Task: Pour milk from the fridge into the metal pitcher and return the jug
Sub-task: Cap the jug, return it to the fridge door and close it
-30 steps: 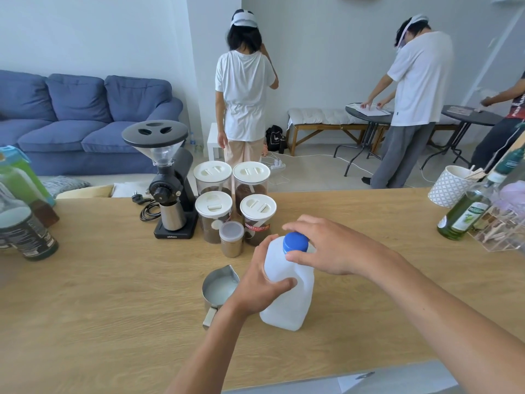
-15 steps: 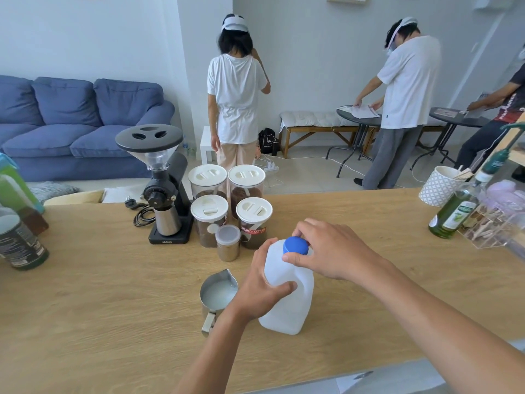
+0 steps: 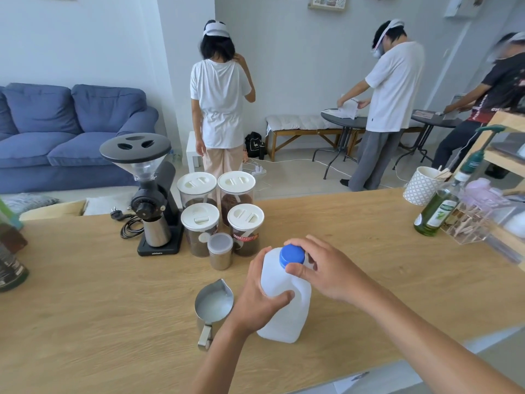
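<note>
Two bare hands are on a white plastic milk jug [image 3: 287,302] that stands upright on the wooden desk [image 3: 85,322], near the middle of its near edge. The left hand [image 3: 255,300] is wrapped around the jug's left side, thumb across the front and fingers curled behind, clamped on the body. The right hand [image 3: 326,271] is at the top, its thumb and fingertips pinched on the blue cap [image 3: 292,255], which sits on the jug's neck. Just left of the jug, almost touching the left wrist, stands the metal pitcher [image 3: 213,304], upright, its spout pointing toward the far edge and its handle toward the near edge; white milk lies inside it, well below the rim. Farther toward the far edge, four clear canisters with white lids [image 3: 221,206] stand in a tight square with brown contents, and a small lidded tin [image 3: 220,251] sits just in front of them. A black coffee grinder [image 3: 150,194] with a clear hopper stands beside them to the left, its cord coiled on the desk. Near the far right corner are a green glass bottle [image 3: 436,210] and a white patterned cup [image 3: 421,185]. Beyond the desk, three people stand in the room, and a blue sofa [image 3: 65,132] lines the left wall.
</note>
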A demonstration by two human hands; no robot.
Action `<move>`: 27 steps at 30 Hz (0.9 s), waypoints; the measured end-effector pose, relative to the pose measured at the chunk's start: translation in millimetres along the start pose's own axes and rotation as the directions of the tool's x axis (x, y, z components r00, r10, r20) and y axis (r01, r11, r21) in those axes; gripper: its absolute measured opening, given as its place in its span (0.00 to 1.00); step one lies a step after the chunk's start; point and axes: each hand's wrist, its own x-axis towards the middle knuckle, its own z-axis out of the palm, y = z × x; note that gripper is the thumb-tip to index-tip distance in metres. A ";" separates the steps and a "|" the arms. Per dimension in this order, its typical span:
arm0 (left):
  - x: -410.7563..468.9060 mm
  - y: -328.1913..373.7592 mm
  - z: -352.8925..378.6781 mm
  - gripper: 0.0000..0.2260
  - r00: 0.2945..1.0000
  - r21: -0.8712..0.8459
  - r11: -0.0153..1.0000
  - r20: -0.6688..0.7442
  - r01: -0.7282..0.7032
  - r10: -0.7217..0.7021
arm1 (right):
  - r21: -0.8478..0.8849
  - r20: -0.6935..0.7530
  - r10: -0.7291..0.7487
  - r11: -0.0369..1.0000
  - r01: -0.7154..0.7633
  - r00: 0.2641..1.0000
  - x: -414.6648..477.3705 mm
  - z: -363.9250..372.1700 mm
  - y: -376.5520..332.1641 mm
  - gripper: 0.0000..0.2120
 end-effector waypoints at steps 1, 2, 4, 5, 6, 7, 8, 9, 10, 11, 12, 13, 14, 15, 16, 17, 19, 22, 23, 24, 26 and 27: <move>0.0 0.3 -0.2 0.39 1.000 -0.001 1.000 0.004 -0.002 0.002 | 0.105 -0.024 0.026 0.994 -0.023 0.999 -6.7 7.0 7.9 0.22; -0.1 -0.1 -0.6 0.39 1.000 -0.004 1.000 0.018 -0.006 0.006 | 0.196 -0.056 0.063 0.979 -0.051 0.996 -14.6 14.8 15.1 0.24; 0.5 -4.7 -2.3 0.38 0.998 -0.005 1.000 0.064 0.002 -0.002 | 0.363 -0.100 0.172 0.923 -0.125 0.980 -34.4 31.1 26.9 0.26; 0.4 -7.1 -3.9 0.38 0.997 0.000 1.000 0.079 0.018 -0.018 | 0.429 -0.100 0.218 0.890 -0.155 0.971 -44.6 40.0 32.0 0.25; -0.1 -8.8 -4.2 0.39 0.996 0.009 0.999 0.087 0.035 -0.036 | 0.470 -0.082 0.246 0.864 -0.180 0.966 -56.3 48.7 36.8 0.22; -0.7 -9.8 -4.0 0.40 0.995 0.022 0.999 0.088 0.042 -0.044 | 0.479 -0.051 0.255 0.855 -0.200 0.966 -66.7 57.4 40.6 0.18; -1.4 -10.2 -2.2 0.41 0.995 0.039 0.998 0.086 0.044 -0.047 | 0.463 -0.009 0.256 0.858 -0.223 0.967 -76.4 66.7 44.1 0.15; -1.7 -8.7 1.1 0.41 0.995 0.060 0.997 0.086 0.044 -0.049 | 0.438 0.025 0.256 0.866 -0.241 0.966 -85.0 74.3 45.9 0.12; -2.4 -6.0 6.9 0.40 0.995 0.079 0.996 0.089 0.044 -0.051 | 0.420 0.040 0.262 0.871 -0.254 0.964 -93.7 80.4 47.7 0.10; -3.1 -2.7 14.1 0.39 0.994 0.094 0.995 0.095 0.043 -0.052 | 0.413 0.029 0.274 0.873 -0.261 0.961 -100.5 85.2 50.7 0.08; -4.1 3.1 22.9 0.35 0.993 0.107 0.993 0.102 0.043 -0.054 | 0.409 0.006 0.294 0.872 -0.271 0.956 -107.1 86.6 53.3 0.06; -5.8 8.6 32.1 0.32 0.993 0.120 0.992 0.109 0.039 -0.053 | 0.409 -0.013 0.315 0.868 -0.282 0.949 -113.5 85.6 55.3 0.05; -7.1 13.5 43.0 0.31 0.991 0.115 0.993 0.126 0.033 -0.048 | 0.410 -0.031 0.332 0.864 -0.291 0.943 -122.4 82.8 58.3 0.05; -8.8 17.4 51.8 0.31 0.988 0.100 0.994 0.145 0.033 -0.047 | 0.406 -0.042 0.339 0.865 -0.294 0.940 -129.8 80.6 61.1 0.06; -10.7 22.4 62.2 0.31 0.984 0.080 0.996 0.171 0.037 -0.050 | 0.401 -0.052 0.352 0.864 -0.304 0.934 -139.6 76.8 64.2 0.07; -13.9 27.5 77.7 0.32 0.977 0.069 0.997 0.205 0.043 -0.057 | 0.392 -0.066 0.370 0.864 -0.317 0.927 -155.5 71.2 68.8 0.09; -18.9 33.2 99.0 0.32 0.966 0.060 0.997 0.250 0.058 -0.071 | 0.359 -0.086 0.394 0.869 -0.340 0.915 -177.2 64.3 75.8 0.11; -39.7 51.8 152.4 0.31 0.938 0.070 0.997 0.344 0.014 -0.037 | 0.344 -0.160 0.465 0.853 -0.392 0.871 -237.1 45.3 85.6 0.09; -50.2 59.8 173.2 0.30 0.920 0.080 0.997 0.390 -0.004 -0.027 | 0.347 -0.181 0.501 0.838 -0.422 0.846 -262.0 38.1 87.3 0.07; -60.8 66.8 193.5 0.29 0.902 0.087 0.996 0.430 -0.017 -0.022 | 0.346 -0.194 0.540 0.819 -0.458 0.819 -286.7 32.0 89.0 0.06; -87.9 77.1 235.7 0.27 0.865 0.086 0.994 0.501 -0.065 0.013 | 0.337 -0.218 0.606 0.782 -0.524 0.765 -340.4 22.8 95.0 0.05; -103.7 80.4 258.9 0.27 0.848 0.098 0.990 0.528 -0.102 0.035 | 0.339 -0.226 0.637 0.760 -0.554 0.737 -370.8 18.7 97.0 0.05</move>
